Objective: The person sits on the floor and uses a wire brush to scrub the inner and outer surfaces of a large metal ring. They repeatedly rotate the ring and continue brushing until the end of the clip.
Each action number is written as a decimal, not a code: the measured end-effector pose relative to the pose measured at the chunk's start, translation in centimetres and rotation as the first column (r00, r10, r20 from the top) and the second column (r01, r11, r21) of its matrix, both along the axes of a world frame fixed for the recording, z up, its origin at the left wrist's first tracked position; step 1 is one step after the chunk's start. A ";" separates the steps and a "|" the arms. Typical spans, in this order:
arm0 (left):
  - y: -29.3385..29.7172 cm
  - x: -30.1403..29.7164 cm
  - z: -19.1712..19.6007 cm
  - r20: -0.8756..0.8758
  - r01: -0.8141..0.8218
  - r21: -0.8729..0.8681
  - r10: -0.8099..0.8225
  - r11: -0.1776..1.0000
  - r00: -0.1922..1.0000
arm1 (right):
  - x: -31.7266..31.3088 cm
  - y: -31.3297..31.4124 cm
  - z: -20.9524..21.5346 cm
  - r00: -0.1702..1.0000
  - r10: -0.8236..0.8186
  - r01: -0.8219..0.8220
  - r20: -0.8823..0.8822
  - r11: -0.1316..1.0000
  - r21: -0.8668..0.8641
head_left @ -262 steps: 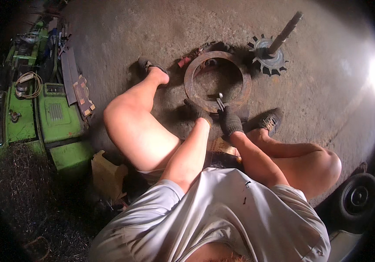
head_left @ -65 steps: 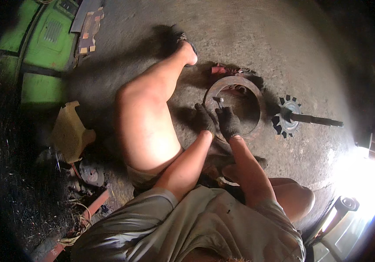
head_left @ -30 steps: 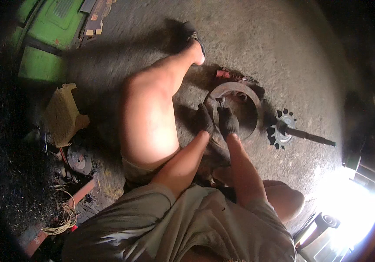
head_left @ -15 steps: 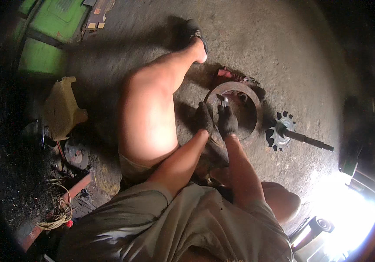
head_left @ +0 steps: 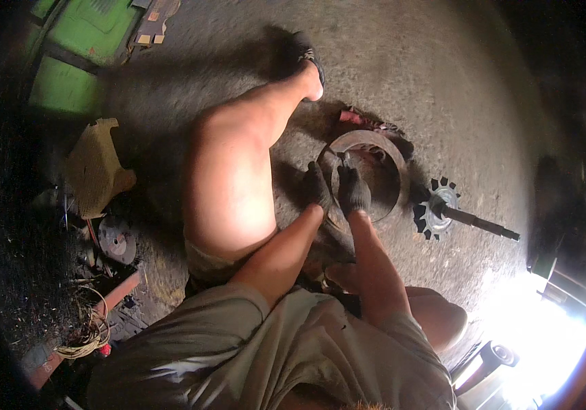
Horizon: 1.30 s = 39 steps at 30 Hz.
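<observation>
A rusty round metal housing (head_left: 397,154) with a thick rim and a hollow inside lies on the floor between my legs. My left hand (head_left: 317,186), in a dark glove, is closed against the outer left side of its rim. My right hand (head_left: 354,191), gloved too, reaches over the near left part of the rim. It is closed round a small flat-bladed metal tool (head_left: 343,158), whose tip lies near the rim's inner left edge. The tool's handle is hidden in the glove, and its exact kind cannot be made out.
Right of the housing lies a toothed metal wheel on a long shaft (head_left: 470,219). A reddish part (head_left: 358,117) sits behind the housing. At left are a piece of cardboard (head_left: 95,171), a metal disc (head_left: 117,240), a coiled cable (head_left: 88,335) and green panels (head_left: 67,85). A bright light glares at lower right.
My right hand's tool has shifted slightly down and left along the rim, and its blade now shows less. My left hand stays against the housing.
</observation>
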<state>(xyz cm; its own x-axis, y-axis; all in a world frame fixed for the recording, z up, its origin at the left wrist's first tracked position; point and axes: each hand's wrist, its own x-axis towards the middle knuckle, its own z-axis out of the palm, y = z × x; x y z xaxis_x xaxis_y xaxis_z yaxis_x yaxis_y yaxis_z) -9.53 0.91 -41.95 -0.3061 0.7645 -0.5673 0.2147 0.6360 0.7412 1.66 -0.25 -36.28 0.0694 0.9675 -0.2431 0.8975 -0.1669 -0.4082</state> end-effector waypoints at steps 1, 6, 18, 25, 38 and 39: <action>0.1 -0.1 0.0 -0.019 0.011 0.019 -0.010 1.000 1.000 | 0.0 -0.1 -0.2 0.999 0.033 -0.033 -0.001 0.996 0.088; -0.1 0.0 -1.2 -0.053 0.031 0.053 -0.029 0.998 0.998 | 0.0 -0.1 -0.5 0.986 0.084 -0.082 0.145 0.996 -0.023; -0.9 0.1 -4.3 0.090 -0.046 0.095 0.038 0.994 0.995 | -1.9 -1.2 3.8 0.982 -0.072 0.097 -0.173 0.986 0.139; -0.7 -0.2 1.3 -0.221 -0.013 0.069 0.028 0.998 0.975 | -1.6 -0.3 3.0 0.979 0.149 -0.131 0.141 0.983 -0.130; 0.3 -0.5 2.3 0.209 -0.179 0.015 0.172 0.984 0.963 | 0.0 -0.5 1.9 0.993 0.073 -0.071 0.089 0.997 -0.030; -0.3 -0.5 3.2 0.000 -0.094 0.031 0.094 0.995 0.996 | -0.1 -0.4 2.1 0.998 0.033 -0.030 0.048 0.997 -0.067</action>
<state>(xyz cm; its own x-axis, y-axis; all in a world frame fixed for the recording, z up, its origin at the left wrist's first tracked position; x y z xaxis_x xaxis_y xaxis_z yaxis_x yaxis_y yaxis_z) -10.07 0.64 -38.75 -0.3783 0.7494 -0.5434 0.1565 0.6304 0.7604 1.58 -0.68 -34.19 0.0527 0.9514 -0.3035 0.9214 -0.1635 -0.3525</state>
